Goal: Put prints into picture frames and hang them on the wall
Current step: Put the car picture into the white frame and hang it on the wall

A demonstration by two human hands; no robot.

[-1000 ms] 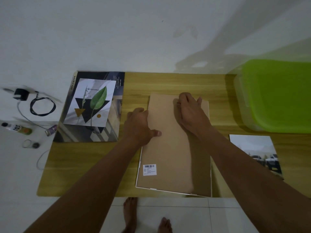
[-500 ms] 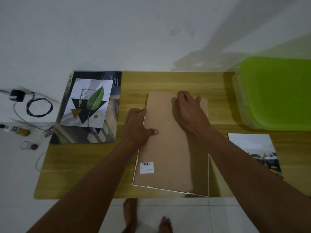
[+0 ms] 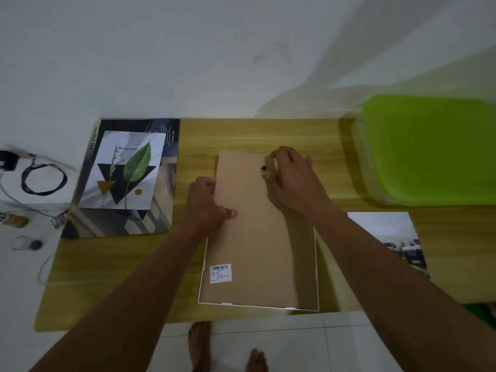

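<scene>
Stage: early, frame being opened. Has frame (image 3: 257, 251) face down at middle of tabletop (image 3: 268, 135), brown backing up, barcode label (image 3: 220, 272) toward near edge. Grips frame's left edge with left hand (image 3: 206, 208), thumb laid on backing. Pinches small dark tab (image 3: 263, 169), apparently a retaining clip, near backing's far end with right hand (image 3: 292, 183), fingers curled. Shows backing seated and no print loaded. Finds leaf print (image 3: 126, 170) at left on dark packaging (image 3: 161, 210), car photo (image 3: 389, 237) at right, both outside frame. Leaves backing removal, loading, closing and hanging on wall (image 3: 188, 63) to do.
</scene>
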